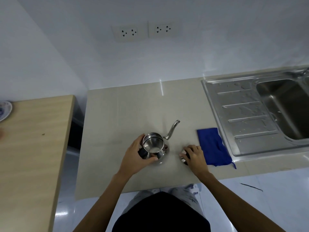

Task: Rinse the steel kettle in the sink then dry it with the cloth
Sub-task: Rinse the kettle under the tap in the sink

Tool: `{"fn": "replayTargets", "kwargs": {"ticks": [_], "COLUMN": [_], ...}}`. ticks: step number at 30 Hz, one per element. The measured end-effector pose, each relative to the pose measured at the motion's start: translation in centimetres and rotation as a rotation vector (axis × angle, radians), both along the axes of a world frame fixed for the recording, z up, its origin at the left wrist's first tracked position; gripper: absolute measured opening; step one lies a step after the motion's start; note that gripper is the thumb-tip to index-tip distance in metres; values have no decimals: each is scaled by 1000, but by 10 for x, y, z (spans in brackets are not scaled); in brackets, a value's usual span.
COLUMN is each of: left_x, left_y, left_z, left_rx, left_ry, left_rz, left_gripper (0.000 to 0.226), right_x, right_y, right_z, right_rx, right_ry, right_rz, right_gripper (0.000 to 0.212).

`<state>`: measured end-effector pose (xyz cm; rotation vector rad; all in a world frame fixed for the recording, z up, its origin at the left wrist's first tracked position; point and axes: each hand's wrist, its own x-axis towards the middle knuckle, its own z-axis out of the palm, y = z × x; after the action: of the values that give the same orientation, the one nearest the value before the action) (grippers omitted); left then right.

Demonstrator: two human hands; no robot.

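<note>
The steel kettle (154, 145) stands upright on the beige counter (117, 114) with its lid off and its thin spout pointing up and right. My left hand (136, 156) wraps around its left side at the dark handle. The steel lid (183, 158) lies on the counter to the kettle's right, with my right hand (194, 156) closed over it. A blue cloth (213, 146) lies flat just right of that hand. The steel sink (287, 104) with its ribbed draining board is at the far right.
A wooden table (33, 148) stands to the left, a gap apart from the counter, with a blue-patterned plate (5, 109) at its far left edge. Two wall sockets (143, 31) sit above the counter. The tap (305, 72) shows at the right edge.
</note>
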<state>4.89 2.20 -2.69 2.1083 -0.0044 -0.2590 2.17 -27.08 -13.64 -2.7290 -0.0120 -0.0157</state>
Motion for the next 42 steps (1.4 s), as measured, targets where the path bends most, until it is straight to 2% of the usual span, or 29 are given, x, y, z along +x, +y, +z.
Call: {"fn": "replayTargets", "kwargs": {"ticks": [6,9,14,17,19,22,25,29,34,39,42], "left_x": [-6,-17,-36,-40,-42,-43,-44,-43,-41,-36,-28], "left_y": [4,11,25,29,32,35,30,26,19,-1,-31], "left_z": [0,-1,0,6,6,2,2,6,14,28,43], "left_rx": [-33,-121,-206,-258,-275,-304,-321,-351,-377,-441,-452], "left_ry": [32,73,129,150,169,195,255,285,325,328,331], "left_rz": [13,60,197,199,204,205,176,188,182,159,16], "left_gripper": [101,80,46,48,54,77,76,76,59,50,53], "right_x": [-2,-2,0,14,27,45,56,55,58,66,60], "right_y": [-1,-3,6,22,37,57,71,84,98,81,47], "right_z": [-5,-6,14,36,52,63,60,64,73,86,112], "right_rx": [-19,-50,-7,149,371,804,1117,1160,1243,1336,1391], "right_ry": [23,45,21,-27,16,281,519,582,591,558,509], "right_rz": [65,93,29,-38,-109,-282,-392,-408,-542,-585,-577], "right_gripper": [40,32,47,48,45,34,34,34,36,68,49]}}
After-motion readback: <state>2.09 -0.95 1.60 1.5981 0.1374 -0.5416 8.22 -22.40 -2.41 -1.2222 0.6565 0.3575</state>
